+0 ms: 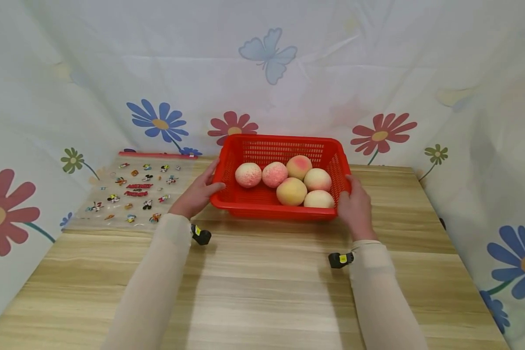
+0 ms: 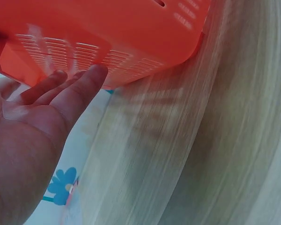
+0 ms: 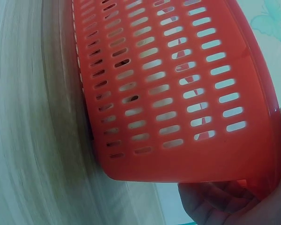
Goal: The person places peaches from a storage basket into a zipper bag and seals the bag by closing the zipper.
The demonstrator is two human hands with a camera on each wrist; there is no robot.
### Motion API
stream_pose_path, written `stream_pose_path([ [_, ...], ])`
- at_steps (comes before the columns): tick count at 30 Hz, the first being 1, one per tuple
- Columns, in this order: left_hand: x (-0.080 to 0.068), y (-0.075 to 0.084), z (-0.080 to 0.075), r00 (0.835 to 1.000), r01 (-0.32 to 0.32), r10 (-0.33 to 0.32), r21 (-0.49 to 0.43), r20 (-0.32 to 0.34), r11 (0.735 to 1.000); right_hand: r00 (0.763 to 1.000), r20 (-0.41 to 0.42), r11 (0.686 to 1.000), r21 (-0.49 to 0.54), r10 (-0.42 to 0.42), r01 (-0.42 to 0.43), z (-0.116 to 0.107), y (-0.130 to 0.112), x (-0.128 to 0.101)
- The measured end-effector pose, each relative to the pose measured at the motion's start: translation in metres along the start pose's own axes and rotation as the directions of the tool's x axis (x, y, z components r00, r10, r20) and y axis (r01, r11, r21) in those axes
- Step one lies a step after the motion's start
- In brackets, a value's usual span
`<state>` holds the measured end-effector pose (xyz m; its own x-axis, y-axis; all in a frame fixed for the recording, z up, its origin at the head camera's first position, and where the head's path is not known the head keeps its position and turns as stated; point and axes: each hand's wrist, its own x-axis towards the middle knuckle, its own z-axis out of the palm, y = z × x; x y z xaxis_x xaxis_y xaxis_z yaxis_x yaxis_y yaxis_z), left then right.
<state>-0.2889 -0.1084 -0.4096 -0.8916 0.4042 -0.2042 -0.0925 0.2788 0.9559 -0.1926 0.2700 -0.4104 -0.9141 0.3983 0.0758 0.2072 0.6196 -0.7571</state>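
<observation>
A red plastic basket (image 1: 284, 211) with slotted walls is at the far part of the table, against the backdrop in the head view. Several pink and yellow peaches (image 1: 291, 191) lie inside it, mostly toward its right half. My left hand (image 1: 197, 192) grips the basket's left end, thumb over the rim; the left wrist view shows its fingers (image 2: 79, 93) extended against the outer wall. At the opposite end, my right hand (image 1: 356, 206) holds the rim, its fingers (image 3: 210, 199) curled below the edge in the right wrist view.
A clear zip bag (image 1: 135, 189) with cartoon prints and a pink zip lies flat left of the basket. The wooden table (image 1: 262, 291) meets a flowered cloth backdrop (image 1: 315, 97) behind and on both sides.
</observation>
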Motion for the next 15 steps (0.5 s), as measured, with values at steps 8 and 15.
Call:
stream_pose_path([
  [8,0.005,-0.018,-0.014,0.999,0.005,-0.006,-0.021,-0.042,1.0,1.0,0.012,1.0,0.016,-0.011,0.011,0.011,-0.008,-0.001],
  [15,0.014,-0.032,-0.015,0.998,-0.033,0.03,-0.057,-0.053,0.998,0.998,0.056,0.999,0.032,-0.005,0.003,0.008,-0.005,-0.001],
])
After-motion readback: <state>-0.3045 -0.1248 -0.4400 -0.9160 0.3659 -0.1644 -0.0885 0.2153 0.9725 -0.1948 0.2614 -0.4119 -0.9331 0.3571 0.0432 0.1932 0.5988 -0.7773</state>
